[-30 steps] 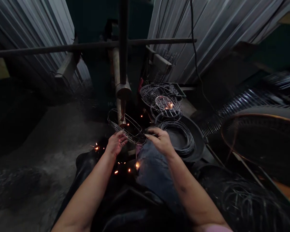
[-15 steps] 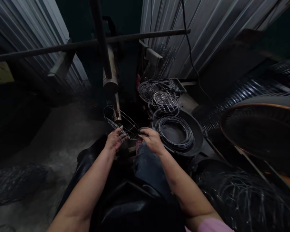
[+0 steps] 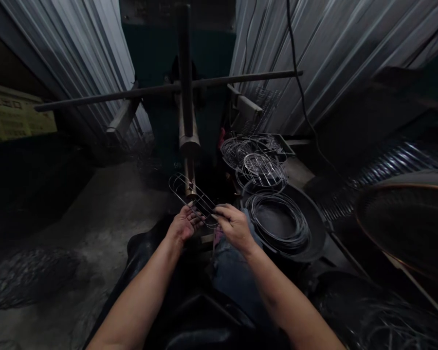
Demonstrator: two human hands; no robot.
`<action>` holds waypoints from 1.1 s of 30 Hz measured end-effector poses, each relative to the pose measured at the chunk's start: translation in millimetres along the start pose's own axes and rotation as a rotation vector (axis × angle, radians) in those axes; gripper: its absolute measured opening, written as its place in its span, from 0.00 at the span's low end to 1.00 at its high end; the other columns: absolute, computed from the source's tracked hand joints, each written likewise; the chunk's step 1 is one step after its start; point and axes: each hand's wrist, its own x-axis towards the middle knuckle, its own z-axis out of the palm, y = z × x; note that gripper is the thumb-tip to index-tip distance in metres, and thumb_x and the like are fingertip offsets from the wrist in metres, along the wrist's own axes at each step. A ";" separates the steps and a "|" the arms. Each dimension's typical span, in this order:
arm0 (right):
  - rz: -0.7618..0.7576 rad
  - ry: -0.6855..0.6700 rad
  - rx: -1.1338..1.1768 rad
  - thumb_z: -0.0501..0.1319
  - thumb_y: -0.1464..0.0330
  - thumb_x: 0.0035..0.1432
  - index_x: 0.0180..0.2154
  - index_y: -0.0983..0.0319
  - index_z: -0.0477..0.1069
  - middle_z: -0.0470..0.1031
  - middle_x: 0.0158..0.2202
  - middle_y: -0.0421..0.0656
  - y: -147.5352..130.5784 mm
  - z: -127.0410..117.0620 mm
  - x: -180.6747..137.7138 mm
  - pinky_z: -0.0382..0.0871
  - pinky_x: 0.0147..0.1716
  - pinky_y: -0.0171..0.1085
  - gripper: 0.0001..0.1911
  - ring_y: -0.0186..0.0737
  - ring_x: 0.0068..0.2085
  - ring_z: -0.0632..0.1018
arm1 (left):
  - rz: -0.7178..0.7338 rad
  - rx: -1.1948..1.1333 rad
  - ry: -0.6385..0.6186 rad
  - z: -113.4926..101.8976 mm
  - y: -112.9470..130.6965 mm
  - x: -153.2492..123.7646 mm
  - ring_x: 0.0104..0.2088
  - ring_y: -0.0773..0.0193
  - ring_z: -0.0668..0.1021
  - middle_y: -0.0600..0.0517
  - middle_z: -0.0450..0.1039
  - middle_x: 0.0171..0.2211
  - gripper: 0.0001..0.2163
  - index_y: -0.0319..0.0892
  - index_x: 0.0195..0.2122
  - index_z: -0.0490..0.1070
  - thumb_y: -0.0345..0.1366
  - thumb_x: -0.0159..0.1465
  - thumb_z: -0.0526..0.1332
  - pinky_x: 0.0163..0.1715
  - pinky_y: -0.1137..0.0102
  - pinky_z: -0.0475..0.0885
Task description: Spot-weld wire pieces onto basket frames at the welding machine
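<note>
- wire, thin and grey, makes up the oval frame (image 3: 193, 198) that both hands hold just under the upright metal rod (image 3: 188, 146) of the machine.
- left hand (image 3: 183, 225) sits at the frame's near end, fingers curled and pinching the wires from below; thumb on top.
- right hand (image 3: 234, 227) grips the same end from the other side, fingers pressed together around the wires.
- frame's far end reaches past the rod tip, tilted up and away from the lap.
- to the right, a dark pan (image 3: 306, 228) holds loose wire rings (image 3: 279, 219); behind it lies a heap of finished wire frames (image 3: 257, 158).
- risk, as i judge it: fingers are very near the rod tip, so a slip could nip or burn them.
- thin wires could twist out of line if either grip loosens, spoiling the joint.
- bare forearms sit close to the work, open to any sparks.
</note>
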 end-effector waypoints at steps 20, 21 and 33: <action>0.146 -0.061 -0.131 0.59 0.71 0.53 0.28 0.62 0.76 0.75 0.28 0.42 -18.7 14.7 55.0 0.66 0.34 0.35 0.06 0.39 0.32 0.75 | -0.133 -0.056 -0.016 -2.6 13.6 10.8 0.21 0.63 0.76 0.46 0.70 0.23 0.21 0.35 0.33 0.69 0.52 0.61 0.59 0.22 0.70 0.74; 0.150 -0.059 -0.117 0.60 0.71 0.53 0.29 0.62 0.76 0.76 0.29 0.43 -18.5 13.6 53.8 0.67 0.35 0.36 0.06 0.39 0.33 0.75 | -0.143 -0.013 -0.026 -4.8 13.4 9.4 0.21 0.62 0.76 0.45 0.71 0.23 0.22 0.34 0.33 0.69 0.53 0.61 0.58 0.22 0.70 0.74; 0.229 0.057 0.071 0.63 0.68 0.52 0.33 0.60 0.78 0.79 0.36 0.44 16.9 -1.9 -19.6 0.72 0.42 0.40 0.06 0.42 0.39 0.78 | 1.443 1.270 0.056 -52.4 -8.3 20.1 0.58 0.48 0.67 0.42 0.65 0.57 0.37 0.42 0.61 0.62 0.44 0.50 0.70 0.59 0.56 0.61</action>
